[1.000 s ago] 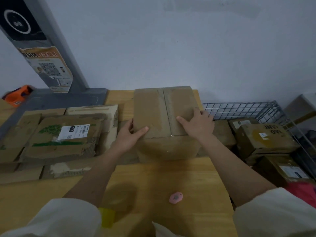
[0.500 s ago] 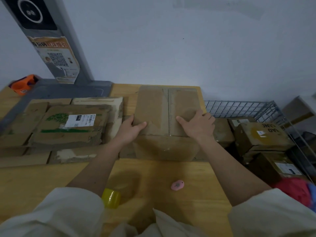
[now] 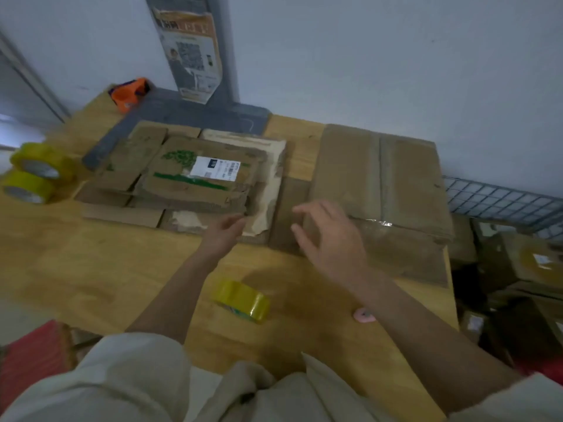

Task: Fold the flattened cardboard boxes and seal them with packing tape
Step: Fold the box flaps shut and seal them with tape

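On the wooden table (image 3: 91, 269), both hands are spread-fingered and empty, the left hand (image 3: 224, 234) reaching toward the flattened brown cardboard stack (image 3: 195, 178), presumably for another, the right hand (image 3: 327, 239) beside the taped brown cardboard box (image 3: 380, 184).

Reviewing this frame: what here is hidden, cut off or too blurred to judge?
- Head view, shipping label on the flattened boxes: print too small and blurred.
- Pink object: partly behind the right forearm, so its kind is unclear.
- Left hand and right hand: motion blur; whether they touch cardboard is uncertain.
- Folded box: far side and bottom unseen.
- Poster: cut by the top edge.
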